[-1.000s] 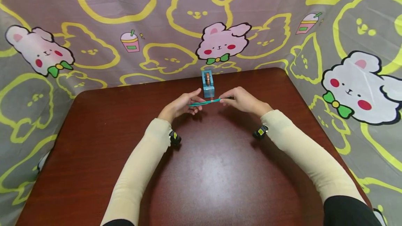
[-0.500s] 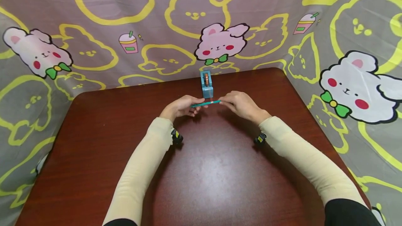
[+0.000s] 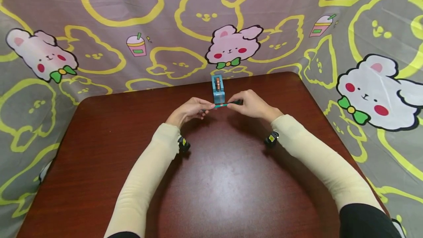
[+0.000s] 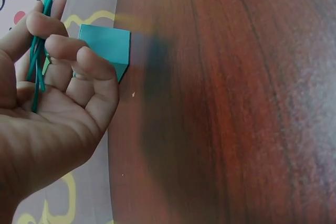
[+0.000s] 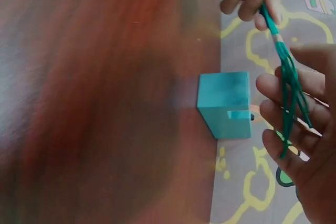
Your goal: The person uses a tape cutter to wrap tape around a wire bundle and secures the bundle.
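Note:
A bundle of thin green strands (image 3: 220, 106) is held up between both hands, close in front of the blue tape dispenser (image 3: 219, 97). Thumb and fingers of my left hand (image 3: 191, 110) pinch one part of it, and loose ends trail across the palm in the left wrist view. My right hand (image 3: 250, 103) has its thumb and fingertips around the other part. In the right wrist view, a pale band of tape (image 5: 277, 38) circles the bundle between the hands, and the free green ends (image 5: 289, 95) spread over the curved right fingers.
The dispenser stands near the back edge of the dark red-brown table (image 3: 132, 150), with a brownish tape roll (image 3: 217, 83) in it. Patterned cloth (image 3: 185, 6) hangs behind and at both sides. A small black wrist camera (image 3: 183, 144) sits at each wrist.
My right fingers have shifted slightly left along the bundle, nearer the left hand, and green ends now show behind them. The left thumb has come down onto the strands since the earliest frame.

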Tool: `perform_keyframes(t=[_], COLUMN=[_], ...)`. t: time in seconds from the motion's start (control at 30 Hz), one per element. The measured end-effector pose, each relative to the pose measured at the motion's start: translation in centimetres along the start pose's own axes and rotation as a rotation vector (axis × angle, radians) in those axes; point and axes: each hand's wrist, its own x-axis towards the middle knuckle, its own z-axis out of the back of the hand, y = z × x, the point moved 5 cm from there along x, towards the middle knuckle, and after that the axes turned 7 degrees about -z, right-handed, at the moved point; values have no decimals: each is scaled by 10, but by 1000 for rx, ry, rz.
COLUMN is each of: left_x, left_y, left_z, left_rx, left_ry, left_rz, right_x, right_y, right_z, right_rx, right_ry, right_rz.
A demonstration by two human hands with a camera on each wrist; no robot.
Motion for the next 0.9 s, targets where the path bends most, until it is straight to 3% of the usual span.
perform_keyframes(t=[0.17,0.37,0.47,0.7,0.9], left_x=[-1,-3,-4,-3,-6], left_y=[-2,-4,-4,-4,-7], left_z=[4,6,7,7,7], left_rx=[51,102,118,147,170], left_ry=[-57,-105,-120,-149,-171], left_rz=[-34,-87,-131,-208,-225], right_x=[16,29,31,29,27], right_y=[-12,-48,-59,-70,-72], right_z=[0,-11,-19,-44,-52], right_rx=[188,576,736,992,978], right_ry=[12,57,133,464,592], right_rz=[-177,-512,-624,-782,-783])
